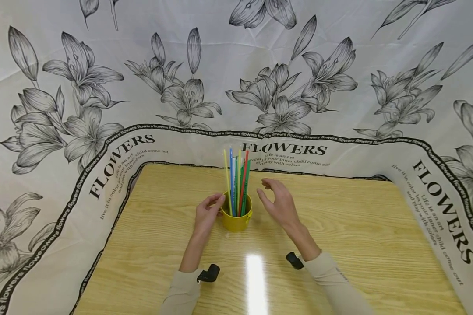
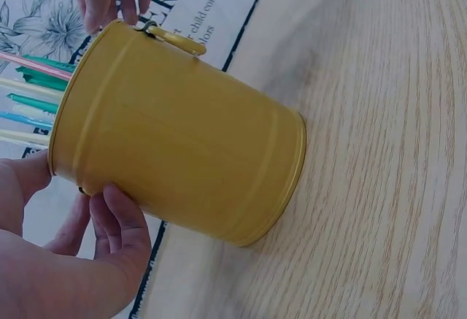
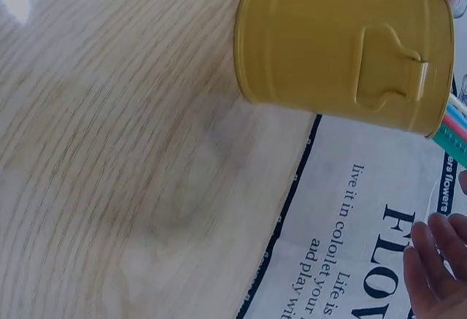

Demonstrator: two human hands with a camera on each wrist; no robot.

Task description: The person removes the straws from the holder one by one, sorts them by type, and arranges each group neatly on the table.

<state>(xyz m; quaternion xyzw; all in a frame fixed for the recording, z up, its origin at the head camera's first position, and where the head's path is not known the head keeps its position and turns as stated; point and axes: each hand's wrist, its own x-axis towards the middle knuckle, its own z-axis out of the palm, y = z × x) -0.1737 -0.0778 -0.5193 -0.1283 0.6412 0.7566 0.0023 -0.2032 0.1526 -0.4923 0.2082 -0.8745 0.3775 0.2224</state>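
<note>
Several thin, coloured, straw-like sticks (image 1: 238, 183) rise well above the rim of the round yellow metal-looking bucket (image 1: 236, 225), upright on the pale wood-grain counter (image 1: 347, 214); I judge a one-sided push could tip it and spill them. My left hand (image 1: 207, 214) sets its thumb at the rim, fingers curled against the wall; whether they grip, I cannot tell. My right hand (image 1: 279, 204) hovers apart opposite, fingers loosely spread, holding nothing.

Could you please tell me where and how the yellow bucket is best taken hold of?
Probably by its upper wall, from left and right at once: the bucket stands upright, and straws stick up out of it, which would hinder a grip from above. The wall seems to narrow downwards, so holding high should resist slipping.
</note>
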